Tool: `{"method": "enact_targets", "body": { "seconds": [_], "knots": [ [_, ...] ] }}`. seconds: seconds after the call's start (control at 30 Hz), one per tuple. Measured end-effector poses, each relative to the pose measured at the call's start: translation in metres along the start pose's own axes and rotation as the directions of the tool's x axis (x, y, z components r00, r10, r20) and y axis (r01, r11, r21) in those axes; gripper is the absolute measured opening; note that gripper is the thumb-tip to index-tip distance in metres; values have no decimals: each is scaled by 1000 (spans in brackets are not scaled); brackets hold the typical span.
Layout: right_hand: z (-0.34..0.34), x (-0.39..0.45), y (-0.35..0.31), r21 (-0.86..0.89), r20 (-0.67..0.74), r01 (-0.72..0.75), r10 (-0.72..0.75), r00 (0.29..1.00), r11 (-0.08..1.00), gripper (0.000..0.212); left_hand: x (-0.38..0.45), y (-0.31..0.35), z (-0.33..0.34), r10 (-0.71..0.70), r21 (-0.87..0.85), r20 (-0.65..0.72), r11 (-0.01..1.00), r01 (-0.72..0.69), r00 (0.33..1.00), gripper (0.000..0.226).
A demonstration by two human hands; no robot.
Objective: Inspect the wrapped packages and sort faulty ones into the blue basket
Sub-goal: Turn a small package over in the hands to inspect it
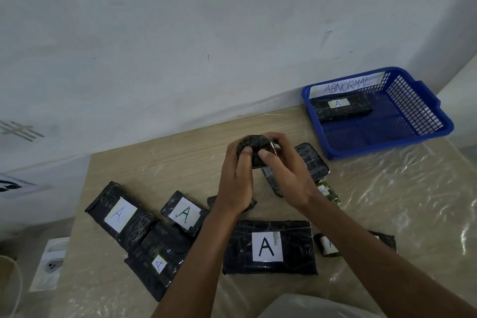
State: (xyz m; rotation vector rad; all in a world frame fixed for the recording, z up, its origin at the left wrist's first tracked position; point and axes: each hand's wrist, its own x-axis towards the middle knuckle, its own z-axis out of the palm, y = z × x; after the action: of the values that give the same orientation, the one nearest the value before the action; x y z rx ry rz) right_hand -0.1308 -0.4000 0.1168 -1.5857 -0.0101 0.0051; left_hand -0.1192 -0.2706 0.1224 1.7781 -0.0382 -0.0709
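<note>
A small black wrapped package is held above the middle of the table, with my left hand and my right hand both gripping it, thumbs pressed on its near face. Its label is hidden. Several black wrapped packages with white "A" labels lie on the table: a large one under my arms, one at the left, a small one, another at the front left. The blue basket marked "ABNORMAL" stands at the back right and holds one labelled package.
More packages lie behind my right hand and under my right forearm. The wooden table is partly covered by crinkled clear plastic sheet. A white wall runs behind; the table's left edge drops to the floor.
</note>
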Motion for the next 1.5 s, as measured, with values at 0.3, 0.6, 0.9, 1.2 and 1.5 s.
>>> {"method": "enact_targets", "body": {
  "seconds": [0.3, 0.6, 0.9, 1.2, 1.5],
  "knots": [
    [-47, -13, -2, 127, -69, -31, 40, 997, 991, 44, 6, 5, 32, -49, -205, 89, 977, 66, 995, 47],
    [-128, 2, -4, 398, -140, -440, 528, 838, 805, 35, 24, 9, 90, -71, -228, 284, 964, 139, 956, 57],
    [-197, 13, 33, 79, -489, -223, 233, 841, 972, 22, 66, -14, 153, -171, 203, 144, 969, 140, 975, 52],
    [-241, 56, 66, -234, -565, -308, 129, 815, 922, 45, 127, -48, 210, -353, 363, 99, 883, 296, 930, 66],
    [-247, 119, 97, -301, -449, -399, 241, 860, 866, 51, 159, -82, 238, -282, 357, -53, 891, 282, 958, 34]
  ]
}}
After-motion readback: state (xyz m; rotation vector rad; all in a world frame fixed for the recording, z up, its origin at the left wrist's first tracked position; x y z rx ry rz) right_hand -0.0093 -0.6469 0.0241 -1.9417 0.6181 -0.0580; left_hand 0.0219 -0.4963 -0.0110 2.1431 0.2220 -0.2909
